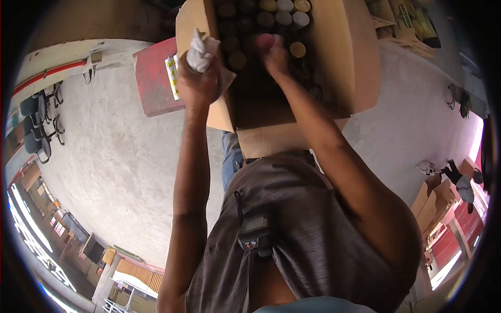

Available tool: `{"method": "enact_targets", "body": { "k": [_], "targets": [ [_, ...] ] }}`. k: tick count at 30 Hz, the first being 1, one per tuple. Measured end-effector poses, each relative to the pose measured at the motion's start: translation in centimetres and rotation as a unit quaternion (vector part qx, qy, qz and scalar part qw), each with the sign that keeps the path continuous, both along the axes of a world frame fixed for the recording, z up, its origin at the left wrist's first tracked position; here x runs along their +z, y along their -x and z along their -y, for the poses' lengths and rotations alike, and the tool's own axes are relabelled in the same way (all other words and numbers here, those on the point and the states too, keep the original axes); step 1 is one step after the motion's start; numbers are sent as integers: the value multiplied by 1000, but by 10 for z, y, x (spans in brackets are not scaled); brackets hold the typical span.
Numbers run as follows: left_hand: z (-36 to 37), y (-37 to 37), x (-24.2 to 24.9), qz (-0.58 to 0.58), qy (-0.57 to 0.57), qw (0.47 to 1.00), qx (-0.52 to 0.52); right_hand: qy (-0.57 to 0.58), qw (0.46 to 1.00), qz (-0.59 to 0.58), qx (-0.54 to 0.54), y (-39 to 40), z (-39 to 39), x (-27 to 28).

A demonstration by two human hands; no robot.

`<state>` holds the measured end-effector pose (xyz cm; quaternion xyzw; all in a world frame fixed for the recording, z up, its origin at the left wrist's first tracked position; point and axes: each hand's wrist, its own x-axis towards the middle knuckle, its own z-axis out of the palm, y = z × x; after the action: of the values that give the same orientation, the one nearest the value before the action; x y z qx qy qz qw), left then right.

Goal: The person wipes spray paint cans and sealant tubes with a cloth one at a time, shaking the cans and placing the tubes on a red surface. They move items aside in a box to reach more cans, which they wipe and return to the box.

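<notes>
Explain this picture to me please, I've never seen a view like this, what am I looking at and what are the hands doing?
This is one picture from a camera worn on a person's head, looking down past their chest with a very wide lens, so the edges bend. No machine is involved, just two bare hands. The left hand is closed around a crumpled white cloth. The right hand reaches into an open cardboard box packed with round-topped jars, its fingers touching one of them. The box partly rests on a red board above a concrete floor. The dark device clipped to the shirt is too unclear to identify.
</notes>
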<state>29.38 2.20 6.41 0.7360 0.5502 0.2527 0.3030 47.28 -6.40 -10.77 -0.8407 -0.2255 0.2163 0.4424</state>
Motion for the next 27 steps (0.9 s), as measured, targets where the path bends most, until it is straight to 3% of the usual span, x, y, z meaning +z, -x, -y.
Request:
{"method": "enact_targets", "body": {
  "k": [2,8,10,13,17,20,22,27],
  "targets": [
    [-2,-2,-28,-3,-60,997,-41,11,1000,-6,-9,5,-22,-61],
    [-4,-8,-34,-22,-40,998,-31,15,998,-65,13,1,-47,-62],
    [-9,-11,-34,-21,8,999,-38,109,983,-60,135,-15,-46,-56],
    [-18,-14,-36,-57,31,996,-54,48,976,-133,163,-25,-34,-58],
    [-14,-20,-34,-38,24,998,-44,44,979,-173,98,-23,-23,-101],
    [-11,-23,-29,-46,37,998,-10,-16,979,-163,123,-18,-15,-100],
    [-9,-26,-22,-49,37,998,-17,-68,979,-153,120,-9,-10,-26],
    [-19,-28,-24,-94,45,994,-42,-16,998,-46,35,0,-1,-41]
  ]
}}
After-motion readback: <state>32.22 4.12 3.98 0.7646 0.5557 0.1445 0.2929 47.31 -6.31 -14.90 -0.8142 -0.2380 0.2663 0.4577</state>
